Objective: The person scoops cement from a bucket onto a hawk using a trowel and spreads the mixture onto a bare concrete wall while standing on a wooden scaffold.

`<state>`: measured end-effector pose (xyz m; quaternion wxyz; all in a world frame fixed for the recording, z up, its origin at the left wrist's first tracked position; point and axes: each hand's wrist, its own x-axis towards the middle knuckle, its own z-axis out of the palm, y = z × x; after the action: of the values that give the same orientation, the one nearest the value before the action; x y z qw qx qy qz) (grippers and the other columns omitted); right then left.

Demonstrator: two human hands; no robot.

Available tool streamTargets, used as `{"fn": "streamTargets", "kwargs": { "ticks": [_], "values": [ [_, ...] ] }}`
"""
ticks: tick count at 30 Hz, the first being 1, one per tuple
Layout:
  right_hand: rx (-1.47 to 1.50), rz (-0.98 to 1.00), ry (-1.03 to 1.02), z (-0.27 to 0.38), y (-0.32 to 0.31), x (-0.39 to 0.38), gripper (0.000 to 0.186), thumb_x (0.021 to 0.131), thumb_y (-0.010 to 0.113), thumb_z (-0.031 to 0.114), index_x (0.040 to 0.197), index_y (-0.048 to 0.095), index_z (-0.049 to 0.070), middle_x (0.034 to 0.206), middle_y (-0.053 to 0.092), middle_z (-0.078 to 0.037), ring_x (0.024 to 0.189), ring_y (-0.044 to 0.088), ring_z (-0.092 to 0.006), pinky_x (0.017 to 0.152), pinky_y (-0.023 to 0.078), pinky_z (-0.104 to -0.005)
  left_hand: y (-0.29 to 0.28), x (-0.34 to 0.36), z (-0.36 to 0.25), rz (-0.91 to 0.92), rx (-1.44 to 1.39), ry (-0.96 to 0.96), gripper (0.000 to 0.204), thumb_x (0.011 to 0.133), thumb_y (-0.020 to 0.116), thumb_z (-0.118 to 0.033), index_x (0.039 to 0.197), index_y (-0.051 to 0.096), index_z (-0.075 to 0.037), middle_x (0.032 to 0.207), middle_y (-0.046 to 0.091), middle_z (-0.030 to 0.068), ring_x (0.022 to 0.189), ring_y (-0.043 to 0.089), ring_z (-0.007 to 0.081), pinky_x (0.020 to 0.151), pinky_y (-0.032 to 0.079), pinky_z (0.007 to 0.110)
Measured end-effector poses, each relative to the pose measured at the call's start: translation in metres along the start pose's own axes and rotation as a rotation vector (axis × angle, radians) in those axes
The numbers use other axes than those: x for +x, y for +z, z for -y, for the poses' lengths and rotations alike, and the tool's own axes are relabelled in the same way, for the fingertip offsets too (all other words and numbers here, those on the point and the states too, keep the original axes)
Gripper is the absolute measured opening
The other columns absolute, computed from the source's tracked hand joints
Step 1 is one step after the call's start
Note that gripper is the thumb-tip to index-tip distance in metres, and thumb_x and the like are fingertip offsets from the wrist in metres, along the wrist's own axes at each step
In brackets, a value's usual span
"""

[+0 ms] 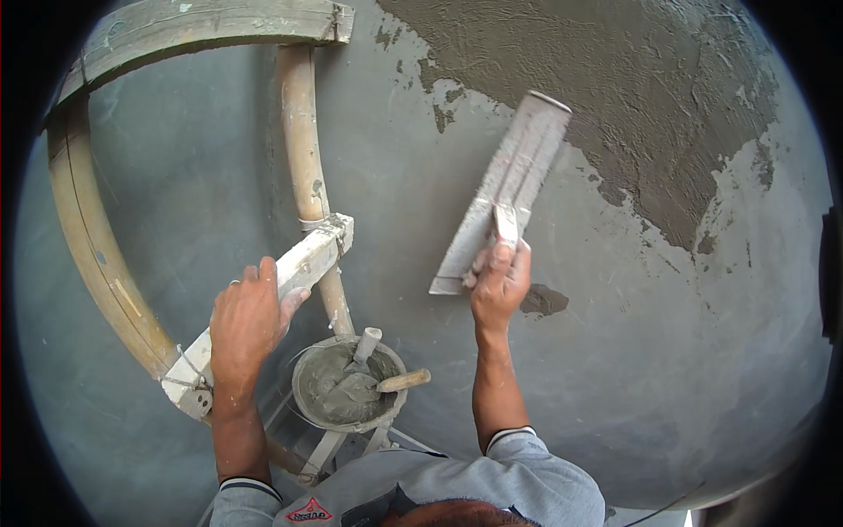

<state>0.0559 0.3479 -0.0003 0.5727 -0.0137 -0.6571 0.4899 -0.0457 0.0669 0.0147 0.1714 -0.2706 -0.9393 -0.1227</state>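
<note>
My right hand [500,285] is closed around the handle of a long plastering trowel [520,162]. The blade tilts up and to the right against the grey wall, its upper end close to the edge of a wet, rough patch of mortar [632,105]. A small dark mortar spot [544,300] lies on the wall just right of that hand. My left hand [248,321] grips a white-smeared wooden rung [309,262], fingers over its far side and thumb along its top.
The rung joins two bamboo poles [303,132], with another wooden crosspiece [211,25] at the upper left. Below the rung's right end stands a bucket [400,411] of wet mortar [329,391] with two tools in it, one with a wooden handle [406,380].
</note>
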Motion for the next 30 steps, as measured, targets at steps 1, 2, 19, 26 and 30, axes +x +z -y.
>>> {"fn": "streamTargets", "kwargs": {
  "ticks": [1, 2, 19, 26, 30],
  "values": [
    [0.024, 0.041, 0.035, 0.003, 0.017, 0.007, 0.035, 0.105, 0.050, 0.031, 0.112, 0.051, -0.003, 0.068, 0.053, 0.000, 0.053, 0.048, -0.0060, 0.046, 0.040, -0.0220, -0.001, -0.001, 0.000, -0.006, -0.005, 0.001, 0.050, 0.090, 0.066, -0.047, 0.103, 0.053, -0.001, 0.089, 0.065, 0.0191, 0.077, 0.069, 0.0367, 0.068, 0.054, 0.047],
    [0.046, 0.082, 0.070, 0.005, 0.035, 0.016, 0.032, 0.104, 0.051, 0.028, 0.111, 0.053, -0.003, 0.068, 0.054, 0.000, 0.053, 0.048, -0.0060, 0.047, 0.040, -0.0227, -0.002, -0.002, 0.001, -0.004, -0.005, -0.011, 0.050, 0.090, 0.066, -0.047, 0.103, 0.053, -0.001, 0.089, 0.065, 0.0191, 0.077, 0.069, 0.0367, 0.068, 0.054, 0.047],
    [-0.303, 0.339, -0.057, -0.012, 0.025, -0.011, 0.026, 0.096, 0.064, 0.022, 0.102, 0.060, -0.004, 0.071, 0.057, -0.014, 0.062, 0.054, -0.0223, 0.061, 0.046, -0.0357, -0.005, -0.002, 0.003, -0.221, -0.239, 0.086, 0.043, 0.091, 0.067, -0.042, 0.095, 0.058, 0.000, 0.090, 0.067, 0.0195, 0.083, 0.067, 0.0377, 0.074, 0.052, 0.047],
    [-0.300, 0.450, -0.277, 0.016, 0.006, -0.080, 0.021, 0.084, 0.075, 0.007, 0.101, 0.064, -0.001, 0.071, 0.056, -0.009, 0.061, 0.054, -0.0177, 0.057, 0.046, -0.0309, 0.047, -0.047, -0.058, -0.045, -1.254, 0.183, 0.036, 0.097, 0.065, -0.031, 0.113, 0.059, 0.001, 0.100, 0.066, 0.0089, 0.090, 0.063, 0.0138, 0.079, 0.051, 0.029],
    [-0.163, 0.559, -0.293, 0.003, 0.018, -0.119, 0.028, 0.080, 0.076, 0.005, 0.105, 0.067, -0.003, 0.086, 0.066, -0.015, 0.073, 0.066, -0.0292, 0.066, 0.053, -0.0361, 0.099, -0.075, -0.090, -0.230, -1.495, 0.070, 0.041, 0.097, 0.065, -0.026, 0.120, 0.048, 0.004, 0.100, 0.064, 0.0136, 0.089, 0.064, 0.0145, 0.077, 0.053, 0.030]
  ]
}}
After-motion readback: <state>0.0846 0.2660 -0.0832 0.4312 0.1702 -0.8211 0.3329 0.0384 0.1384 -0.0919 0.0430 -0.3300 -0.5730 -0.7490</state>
